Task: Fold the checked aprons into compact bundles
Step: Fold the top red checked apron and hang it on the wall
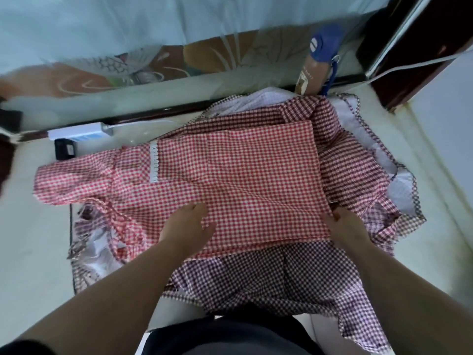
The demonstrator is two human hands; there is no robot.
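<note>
A pale, glossy surface (30,252) is seen from the head camera, with a dark ledge and a light curtain behind it. On it the red checked apron (230,170) is spread, lying over a darker maroon checked apron (256,283).

The left hand (188,226) is pressed flat on the red cloth, fingers spread, holding nothing. The right hand (345,229) is placed at the near right corner of the red apron; the fingertips are hidden under the cloth edge, so a pinch is probable but it cannot be confirmed.

The first folds seem to be in hand (the red apron is already narrowed to a long panel). For the next move, the corner probably must be lifted and carried toward the bib end, while the left hand holds the crease.

The straps at the left are blurred, and the maroon apron is mostly covered.
</note>
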